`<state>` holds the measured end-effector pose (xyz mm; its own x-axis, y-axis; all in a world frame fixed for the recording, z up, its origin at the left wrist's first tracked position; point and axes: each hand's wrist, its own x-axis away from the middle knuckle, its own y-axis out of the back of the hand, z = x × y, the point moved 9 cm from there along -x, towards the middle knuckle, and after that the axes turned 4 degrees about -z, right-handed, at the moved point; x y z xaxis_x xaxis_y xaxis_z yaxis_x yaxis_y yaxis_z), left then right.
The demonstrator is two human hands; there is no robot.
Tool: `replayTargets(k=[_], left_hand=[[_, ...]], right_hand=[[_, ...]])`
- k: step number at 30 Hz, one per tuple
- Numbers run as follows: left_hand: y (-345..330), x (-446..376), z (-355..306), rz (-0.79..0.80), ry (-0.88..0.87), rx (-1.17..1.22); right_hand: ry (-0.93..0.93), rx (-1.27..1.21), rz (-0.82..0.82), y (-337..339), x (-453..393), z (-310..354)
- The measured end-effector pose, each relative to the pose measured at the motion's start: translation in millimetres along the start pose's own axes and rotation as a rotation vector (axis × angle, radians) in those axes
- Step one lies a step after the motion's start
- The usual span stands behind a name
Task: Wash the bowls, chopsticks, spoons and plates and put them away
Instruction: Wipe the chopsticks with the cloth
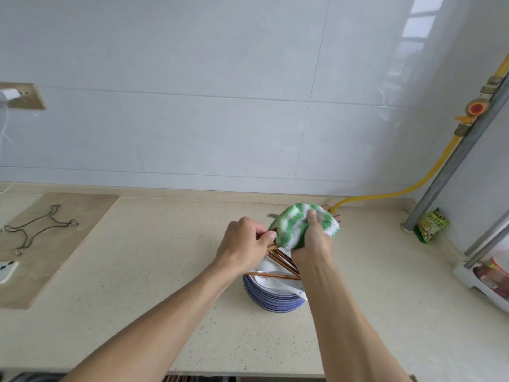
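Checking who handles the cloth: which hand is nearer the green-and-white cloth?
Right. The right hand grips the green-and-white cloth; the left hand sits just beside it, pinching the chopsticks.

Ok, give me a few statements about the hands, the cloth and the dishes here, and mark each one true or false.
1. The right hand holds a green and white cloth. True.
2. The left hand is idle on the counter. False: it grips wooden chopsticks.
3. A white spoon lies on the stack of plates. True.
4. The plates sit in a sink. False: they stand on the countertop.
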<state>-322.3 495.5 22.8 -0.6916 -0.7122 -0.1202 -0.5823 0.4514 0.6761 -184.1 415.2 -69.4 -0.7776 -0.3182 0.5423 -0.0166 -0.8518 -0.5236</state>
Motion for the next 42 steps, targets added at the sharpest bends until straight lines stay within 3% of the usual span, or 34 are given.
replayTargets(k=[3,7,12,16,21,26,29,32,38,42], left_hand=[[-1,7,10,0.061,0.037,0.049],[13,8,13,0.061,0.026,0.028],[7,-3,-2,-0.016,0.031,0.033],[21,4,8,0.054,0.014,0.012],[12,-8,3,-0.015,0.060,0.073],[15,6,6,0.027,0.022,0.001],[8,-2,-5,-0.068,0.026,0.001],[15,-5,-2,-0.052,0.027,0.025],[38,1,28,-0.034,0.052,-0.071],[49,-7,35,-0.173,0.113,-0.053]], right_hand=[[-0.068,-0.033,0.043,1,-11,10],[0.030,-0.015,-0.052,11,-23,46],[-0.014,0.032,0.087,-22,-4,-2],[0.109,0.038,-0.136,3,-16,48],[-0.011,0.134,0.128,-34,13,-3],[0.117,0.057,-0.098,-5,0,41],[0.091,0.146,-0.033,-24,20,6],[0.121,0.197,0.006,-30,23,18],[0.274,0.183,-0.267,22,-1,85],[0.415,0.248,-0.256,22,10,87]])
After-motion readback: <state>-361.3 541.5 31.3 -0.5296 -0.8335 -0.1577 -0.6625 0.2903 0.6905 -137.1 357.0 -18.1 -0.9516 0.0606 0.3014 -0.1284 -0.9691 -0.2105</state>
